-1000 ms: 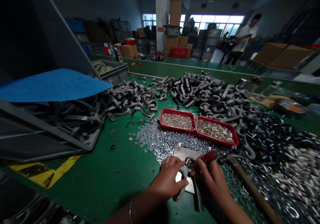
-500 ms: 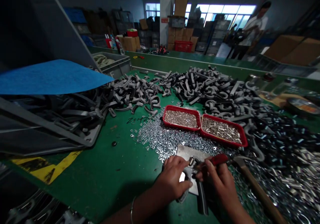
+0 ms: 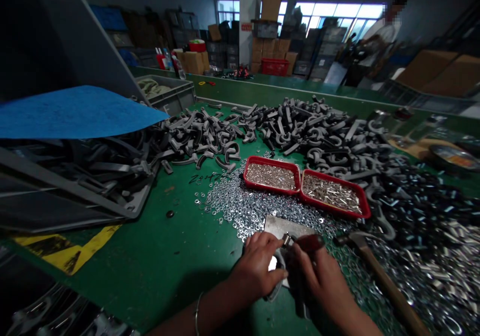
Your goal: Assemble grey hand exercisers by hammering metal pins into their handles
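Observation:
My left hand (image 3: 258,266) is closed round a grey hook-shaped part (image 3: 278,271) that rests on a small steel plate (image 3: 281,226) near the table's front edge. My right hand (image 3: 322,276) is pinched on a red-handled tool (image 3: 313,242) whose tip meets a small metal fitting (image 3: 287,239) at the top of the grey part. Both hands touch over the plate. A wooden-handled hammer (image 3: 378,276) lies just right of my right hand.
Two red trays (image 3: 304,176) of small metal pieces sit behind the plate, amid scattered washers (image 3: 232,208). Heaps of grey hooks (image 3: 315,133) fill the far table; dark and silver parts (image 3: 431,226) lie right. A grey crate (image 3: 75,211) with a blue sheet (image 3: 71,113) stands left. A person (image 3: 375,41) stands far back.
The red handle in my right hand has dropped lower and closer to the grey part. Both hands stay over the plate; the view has shifted slightly.

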Demonstrator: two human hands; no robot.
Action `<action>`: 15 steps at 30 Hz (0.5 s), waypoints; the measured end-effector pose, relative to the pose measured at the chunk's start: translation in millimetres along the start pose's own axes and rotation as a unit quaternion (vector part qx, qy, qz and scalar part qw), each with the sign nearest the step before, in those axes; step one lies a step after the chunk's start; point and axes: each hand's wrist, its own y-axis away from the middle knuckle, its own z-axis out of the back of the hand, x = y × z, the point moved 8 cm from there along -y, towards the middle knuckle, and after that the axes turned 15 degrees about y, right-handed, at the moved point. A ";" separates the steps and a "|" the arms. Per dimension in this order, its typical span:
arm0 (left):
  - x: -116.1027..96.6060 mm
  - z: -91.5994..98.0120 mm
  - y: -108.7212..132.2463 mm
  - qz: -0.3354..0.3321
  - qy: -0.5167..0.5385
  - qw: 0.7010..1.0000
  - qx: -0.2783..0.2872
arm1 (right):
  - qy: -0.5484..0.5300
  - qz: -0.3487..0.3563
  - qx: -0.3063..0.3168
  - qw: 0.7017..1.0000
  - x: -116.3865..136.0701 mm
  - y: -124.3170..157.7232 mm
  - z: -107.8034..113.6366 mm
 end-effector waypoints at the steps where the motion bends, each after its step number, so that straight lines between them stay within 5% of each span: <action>1: -0.4 0.0 -0.2 0.006 -0.005 1.000 0.001 | 0.014 0.024 0.018 0.999 7.2 -2.4 -1.1; 4: 0.9 -1.2 -0.9 0.030 -0.023 0.999 0.009 | -0.031 0.064 0.060 0.996 30.3 -3.1 4.5; 9: -2.7 -1.3 -4.1 0.019 -0.052 0.998 0.019 | -0.339 0.031 0.021 0.940 45.0 3.4 46.7; 12: -1.6 -2.5 -10.4 0.032 -0.062 0.998 0.006 | -0.296 -0.014 -0.019 0.955 7.4 -5.4 61.7; 15: 0.8 -3.2 -18.2 0.032 -0.085 0.995 -0.044 | -0.067 -0.077 -0.026 0.994 -57.4 -10.6 64.7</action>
